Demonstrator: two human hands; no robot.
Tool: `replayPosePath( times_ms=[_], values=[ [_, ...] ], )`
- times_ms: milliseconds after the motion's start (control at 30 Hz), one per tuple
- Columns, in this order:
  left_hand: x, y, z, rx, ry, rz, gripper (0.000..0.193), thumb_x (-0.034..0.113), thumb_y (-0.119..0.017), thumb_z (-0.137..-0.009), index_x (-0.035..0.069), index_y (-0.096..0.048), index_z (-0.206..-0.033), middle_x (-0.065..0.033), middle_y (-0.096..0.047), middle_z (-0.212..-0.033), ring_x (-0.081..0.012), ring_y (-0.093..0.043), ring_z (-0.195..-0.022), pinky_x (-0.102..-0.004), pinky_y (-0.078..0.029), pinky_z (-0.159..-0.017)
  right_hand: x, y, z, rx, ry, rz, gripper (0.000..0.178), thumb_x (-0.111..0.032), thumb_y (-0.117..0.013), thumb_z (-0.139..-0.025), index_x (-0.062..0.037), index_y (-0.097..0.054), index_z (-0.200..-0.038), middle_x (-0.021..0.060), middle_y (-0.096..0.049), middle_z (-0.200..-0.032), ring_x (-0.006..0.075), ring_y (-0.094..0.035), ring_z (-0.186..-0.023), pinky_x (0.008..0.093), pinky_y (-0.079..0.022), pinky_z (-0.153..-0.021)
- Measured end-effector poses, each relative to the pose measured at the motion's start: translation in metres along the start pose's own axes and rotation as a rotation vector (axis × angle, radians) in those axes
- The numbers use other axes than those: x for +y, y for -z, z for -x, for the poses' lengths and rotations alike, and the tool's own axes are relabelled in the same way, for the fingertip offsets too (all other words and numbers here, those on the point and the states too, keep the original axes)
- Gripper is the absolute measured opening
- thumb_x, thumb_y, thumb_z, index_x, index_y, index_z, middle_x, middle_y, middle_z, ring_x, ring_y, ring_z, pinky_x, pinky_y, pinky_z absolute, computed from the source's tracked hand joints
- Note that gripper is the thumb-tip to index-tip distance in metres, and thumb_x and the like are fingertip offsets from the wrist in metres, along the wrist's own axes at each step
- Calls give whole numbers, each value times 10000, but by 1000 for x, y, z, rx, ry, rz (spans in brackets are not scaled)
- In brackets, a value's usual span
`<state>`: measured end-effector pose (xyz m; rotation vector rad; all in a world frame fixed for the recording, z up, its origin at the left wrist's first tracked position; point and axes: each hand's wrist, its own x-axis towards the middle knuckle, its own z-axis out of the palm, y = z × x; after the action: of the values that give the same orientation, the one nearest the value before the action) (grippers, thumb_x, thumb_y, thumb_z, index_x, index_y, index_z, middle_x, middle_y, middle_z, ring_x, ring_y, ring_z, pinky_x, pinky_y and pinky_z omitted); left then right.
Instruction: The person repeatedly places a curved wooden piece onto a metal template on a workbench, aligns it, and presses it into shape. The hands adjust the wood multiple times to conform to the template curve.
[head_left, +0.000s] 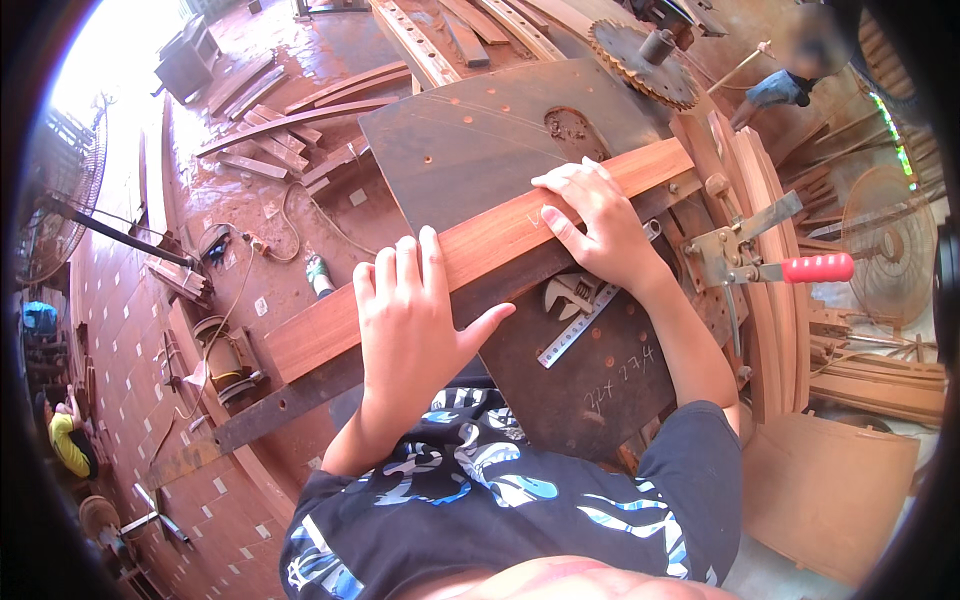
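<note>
A: Your board (490,240) is lying across the dark table (470,165), and its left end sticks out past the table's left edge. It looks like one whole piece, so I think getting it in place is done

B: Yes, but what is left for you is hard to tell. I see no fresh cut on it, and the round saw blade (645,65) is well apart from it, on the far right

A: Your left hand (408,325) lies flat on the board, fingers a bit apart, thumb stuck out wide, not squeezing. Your right hand (605,230) has its fingers bent over the top and its thumb apart from them. I can't tell if its tips grip the far edge

B: Your board is long, straight and flat, reddish wood with fine lines. The table is hard metal, and its far hole has crumbly brown bits inside. Near your right arm sit a shiny wrench (568,296) and a thin flat ruler (578,328). To the right is a metal clamp (728,255) with a bumpy red handle (818,268)
</note>
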<state>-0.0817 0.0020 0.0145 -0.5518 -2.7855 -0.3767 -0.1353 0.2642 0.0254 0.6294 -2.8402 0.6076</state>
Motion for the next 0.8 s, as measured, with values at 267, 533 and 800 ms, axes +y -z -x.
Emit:
replayPosePath(
  times_ms=[267, 533, 800],
  values=[
    [-1, -3, -1, 54, 3, 18, 994, 720, -733, -777, -83, -563, -1338, -189, -617, -1226, -334, -579, -1130, -503, -397, -1049, 1, -1, -1, 8, 16, 9, 366, -312, -600, -1016, -61, -653, -1276, 136, -666, -1269, 338, -574, -1272, 506, -305, -1230],
    [-2, -7, -3, 115, 30, 52, 949, 670, -791, -743, -70, -602, -1305, -199, -649, -1213, -355, -617, -1121, -490, -421, -1055, 4, -5, -3, 44, 53, 17, 364, -298, -593, -1020, -36, -651, -1265, 150, -664, -1260, 353, -576, -1253, 505, -316, -1218],
    [-3, -10, -4, 157, 31, 48, 939, 677, -803, -722, -62, -619, -1272, -189, -672, -1189, -342, -637, -1111, -469, -440, -1035, 9, -8, -4, 73, 75, 19, 387, -330, -590, -1026, -30, -663, -1260, 152, -675, -1267, 327, -586, -1261, 492, -317, -1220]
  ],
)
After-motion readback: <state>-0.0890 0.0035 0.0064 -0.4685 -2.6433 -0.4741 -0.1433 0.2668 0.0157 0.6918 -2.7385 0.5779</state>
